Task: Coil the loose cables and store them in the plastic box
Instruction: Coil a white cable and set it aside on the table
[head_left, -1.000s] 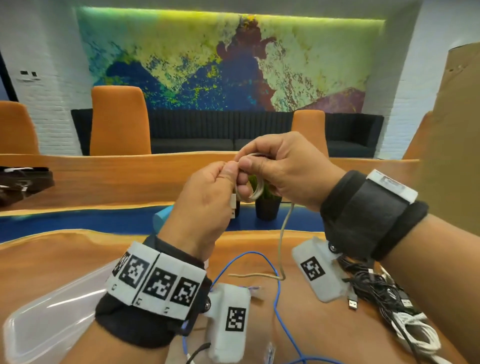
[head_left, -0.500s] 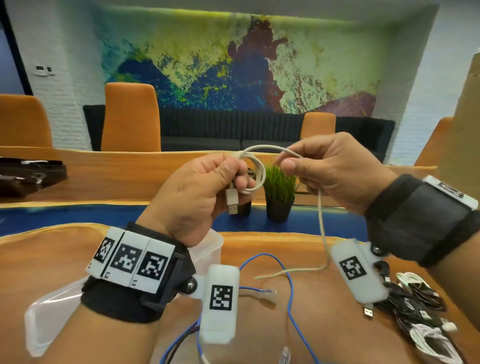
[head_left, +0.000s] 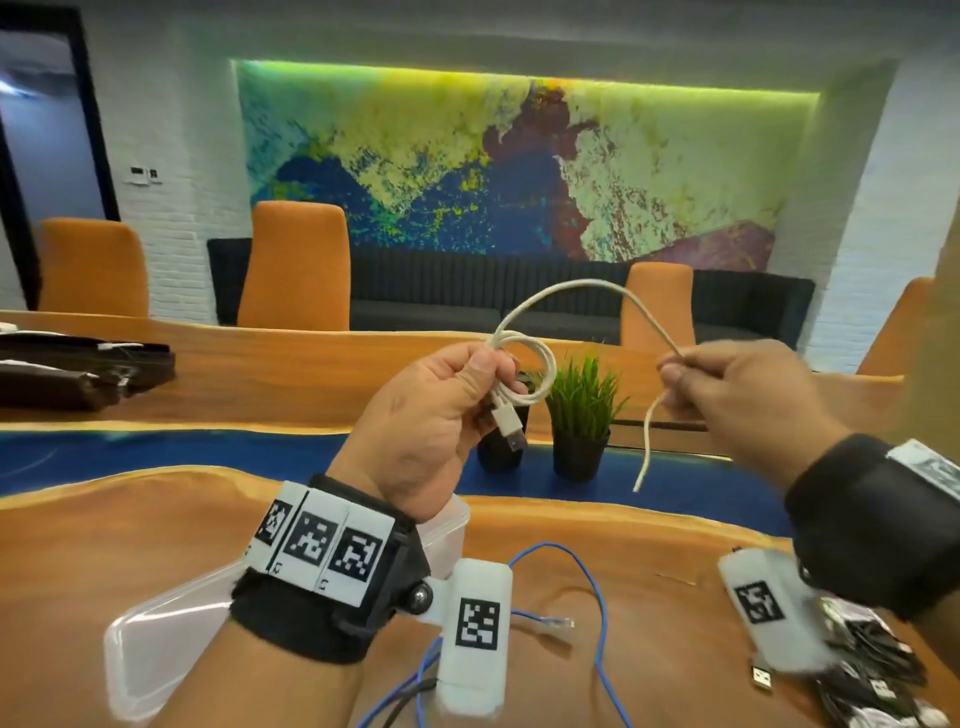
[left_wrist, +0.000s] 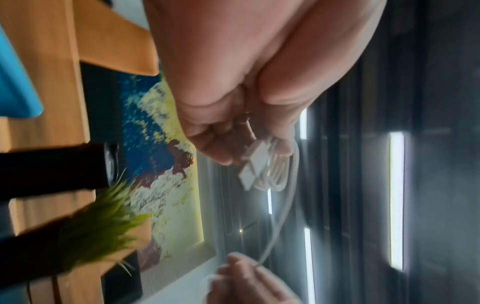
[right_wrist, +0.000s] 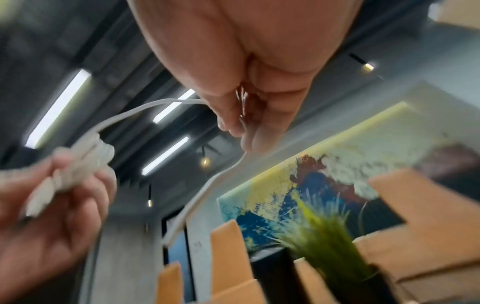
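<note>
Right now my left hand (head_left: 426, 421) is up at chest height over the wooden table (head_left: 104, 545), thumb & fingers curled round a small coil of the white cable (head_left: 566, 291). Coil's got approx two or three loops; its USB plug (head_left: 509, 423) hangs down below my thumb, pointing at the table. In the left wrist view the plug (left_wrist: 253, 164) lies against my fingertips w/ the loops bunched beside it.

From the coil the cable arcs up & over to my right hand (head_left: 743, 410), which pinches it betw. thumb & forefinger; the other fingers are curled in. Past the pinch a short free tail drops down, end hanging in air, not touching anything. Right wrist view shows the same: cable (right_wrist: 145, 109) enters my fingers from the left, tail leaves below.

Plastic box (head_left: 156, 639), clear, sits on the table under my left wrist, near the table's front-left. A blue cable (head_left: 597, 597) lies loose on the table betw. my forearms. A pile of black & white cables (head_left: 872, 670) sits at the right, under my right wrist, w/ a USB plug sticking out at its left edge. Small potted plant (head_left: 582, 410) stands behind, betw. my hands.
</note>
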